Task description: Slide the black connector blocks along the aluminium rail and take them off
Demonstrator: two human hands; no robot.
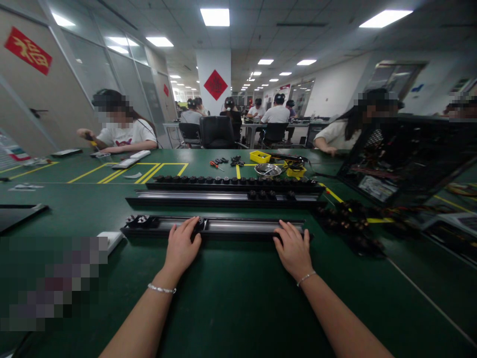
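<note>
On the green surface (238,303) of a busy workshop, we lay both hands on a long black rail (238,226) with a silver channel. It lies straight ahead of us, its long axis running left to right, crosswise to our forearms. Our left hand (181,247) rests palm down left of the rail's middle, fingertips touching a small black block (201,223) seated in the channel. Our right hand (294,249) covers the rail close to its right end. Each grip is flat and loose, fingers spread, closed around nothing. Both hands are equally near the rail. A second rail (208,197) and a third rail (231,185) lie parallel just beyond, with a yellow bin (260,156) and a metal bowl (267,170) farther back.
</note>
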